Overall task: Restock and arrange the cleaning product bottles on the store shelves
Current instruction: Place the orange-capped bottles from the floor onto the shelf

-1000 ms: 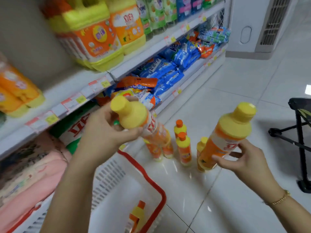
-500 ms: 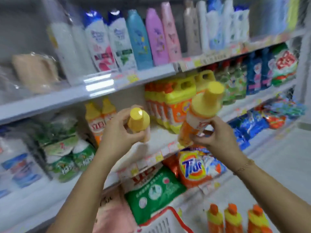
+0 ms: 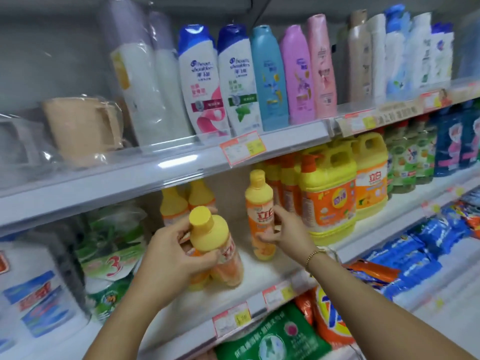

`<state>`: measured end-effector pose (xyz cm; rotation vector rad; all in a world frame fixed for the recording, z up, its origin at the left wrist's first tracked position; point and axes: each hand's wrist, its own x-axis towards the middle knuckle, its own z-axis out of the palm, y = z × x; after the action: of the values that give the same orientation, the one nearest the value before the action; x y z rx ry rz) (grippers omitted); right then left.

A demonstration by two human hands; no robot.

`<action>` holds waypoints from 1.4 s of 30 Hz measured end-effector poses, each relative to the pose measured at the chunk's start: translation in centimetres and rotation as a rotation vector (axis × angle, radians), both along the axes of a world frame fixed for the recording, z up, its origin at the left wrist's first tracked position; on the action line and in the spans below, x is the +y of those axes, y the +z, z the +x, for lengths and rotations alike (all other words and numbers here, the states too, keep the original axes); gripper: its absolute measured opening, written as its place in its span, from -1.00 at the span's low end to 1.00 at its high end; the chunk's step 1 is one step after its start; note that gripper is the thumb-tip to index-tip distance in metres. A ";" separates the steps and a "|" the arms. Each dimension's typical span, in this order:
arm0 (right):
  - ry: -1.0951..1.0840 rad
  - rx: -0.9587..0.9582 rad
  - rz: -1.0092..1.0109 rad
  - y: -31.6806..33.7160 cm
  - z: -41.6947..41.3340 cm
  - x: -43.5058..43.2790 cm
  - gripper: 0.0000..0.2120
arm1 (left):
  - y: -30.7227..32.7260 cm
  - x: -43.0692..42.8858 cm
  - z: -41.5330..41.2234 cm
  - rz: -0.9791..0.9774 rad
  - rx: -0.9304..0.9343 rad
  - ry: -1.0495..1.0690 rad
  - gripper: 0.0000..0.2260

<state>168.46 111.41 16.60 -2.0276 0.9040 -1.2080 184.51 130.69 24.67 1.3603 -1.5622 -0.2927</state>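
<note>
Yellow-capped detergent bottle tilted over middle shelf — left hand curls round it | right hand grips second bottle standing on shelf | handled jugs crowd its right

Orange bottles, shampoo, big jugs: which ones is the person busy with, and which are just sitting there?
Busy with:
- orange bottle gripped by the left hand
- second orange bottle held by the right hand
- middle shelf they go on

Just sitting there:
- shampoo bottles
- big yellow jugs
- Tide bag
</note>
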 end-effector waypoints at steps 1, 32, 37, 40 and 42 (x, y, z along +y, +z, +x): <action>-0.002 0.008 0.017 0.1 1.1 -0.6 -0.60 | 0.2 0.0 0.3 0.023 0.003 -0.018 -0.47; 0.570 0.022 0.196 1.0 0.9 6.4 -0.33 | 1.7 -4.4 0.5 0.232 0.147 -0.075 -0.38; 0.231 0.105 0.008 0.8 1.0 5.3 -0.50 | 0.2 -4.9 -1.3 0.119 0.355 -0.047 -0.50; 0.135 0.117 0.025 1.0 1.2 3.3 -0.50 | -3.5 -4.1 -0.9 0.056 0.124 0.165 -0.63; 0.093 0.144 0.067 1.6 1.9 1.8 -0.50 | -6.4 -3.2 -0.4 0.091 -0.227 0.275 -0.74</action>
<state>170.37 113.20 18.18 -2.0994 0.8949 -0.9798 184.08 127.52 18.28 1.7063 -1.5346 -0.0414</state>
